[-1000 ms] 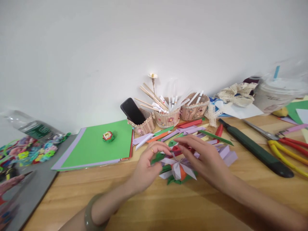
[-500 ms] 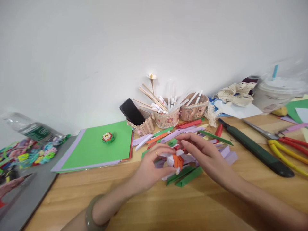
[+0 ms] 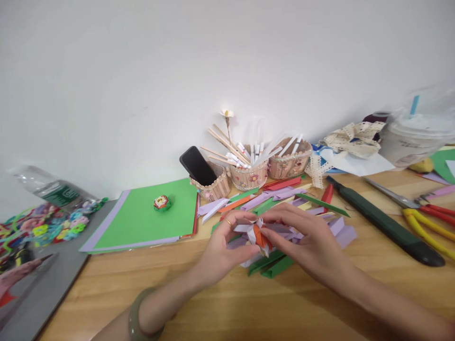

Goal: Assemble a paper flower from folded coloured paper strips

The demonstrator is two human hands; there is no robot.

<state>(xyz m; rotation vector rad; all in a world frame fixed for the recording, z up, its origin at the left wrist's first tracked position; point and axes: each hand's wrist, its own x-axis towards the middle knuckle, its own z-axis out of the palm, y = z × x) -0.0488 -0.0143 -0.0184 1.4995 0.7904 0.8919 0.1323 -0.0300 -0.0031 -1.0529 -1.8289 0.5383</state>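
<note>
Between my two hands is a small folded-paper piece [image 3: 259, 237] in orange and white, held above a pile of paper strips. My left hand [image 3: 227, 246] pinches it from the left, thumb below and fingers above. From the right, my right hand [image 3: 298, 232] closes on it with thumb and fingertips. Fingers hide part of the piece. Folded green strips [image 3: 273, 266] lie just under the hands, and lilac strips [image 3: 343, 232] spread to the right. A small folded-paper flower [image 3: 162, 203] rests on green paper [image 3: 138, 222] at the left.
Decorated baskets hold a phone [image 3: 197, 166], sticks and pens [image 3: 249, 156] along the wall. A dark green cutter [image 3: 387, 222] and yellow-handled scissors [image 3: 423, 227] lie right. A plastic cup [image 3: 408, 137] stands behind them. At left are a bottle [image 3: 59, 192], a grey board [image 3: 71, 265] and another person's hand [image 3: 19, 273].
My right hand has moved down and in, its thumb and fingers now gripping the folded-paper piece. My left hand keeps its hold. The view has shifted slightly.
</note>
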